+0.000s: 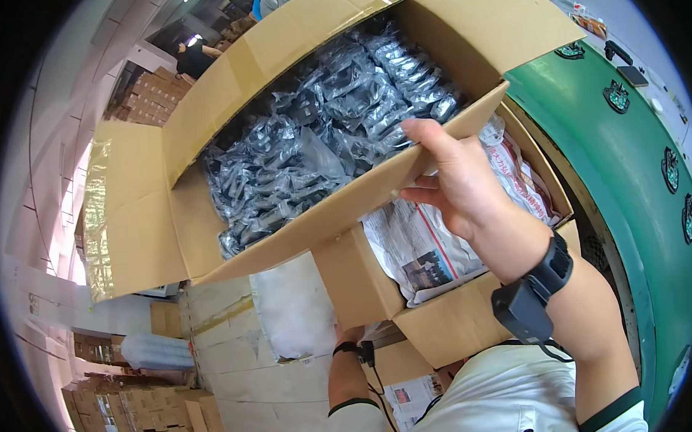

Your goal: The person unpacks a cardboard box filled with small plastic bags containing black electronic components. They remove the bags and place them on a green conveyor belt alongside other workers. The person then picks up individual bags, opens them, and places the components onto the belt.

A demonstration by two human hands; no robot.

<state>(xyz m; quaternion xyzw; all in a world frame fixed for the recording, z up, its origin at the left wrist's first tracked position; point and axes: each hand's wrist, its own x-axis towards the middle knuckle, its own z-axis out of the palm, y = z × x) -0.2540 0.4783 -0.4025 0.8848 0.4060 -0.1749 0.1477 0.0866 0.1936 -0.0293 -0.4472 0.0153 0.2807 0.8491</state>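
A large cardboard box (pixel 180 229) stands tilted in front of me with its flaps spread. Inside it lie rows of dark items in clear plastic bags (pixel 313 133). My right hand (pixel 455 174) pinches the box's near edge, thumb over the top and fingers underneath. Lower down, my left hand (pixel 350 335) reaches past the flap of a second carton (pixel 347 281); its fingers are hidden. That carton, beneath the large box, holds printed paper (pixel 420 251) and a white plastic bag with red print (pixel 516 168). Both my wrists wear black straps with devices.
At the right runs a green work surface (pixel 587 139) with several dark patterned pieces along it. A white translucent bag (pixel 292 305) lies below the large box. Stacked cartons (pixel 132 414) fill the lower left. Farther back, a person in dark clothing (pixel 194 60) is near more cartons (pixel 147 99).
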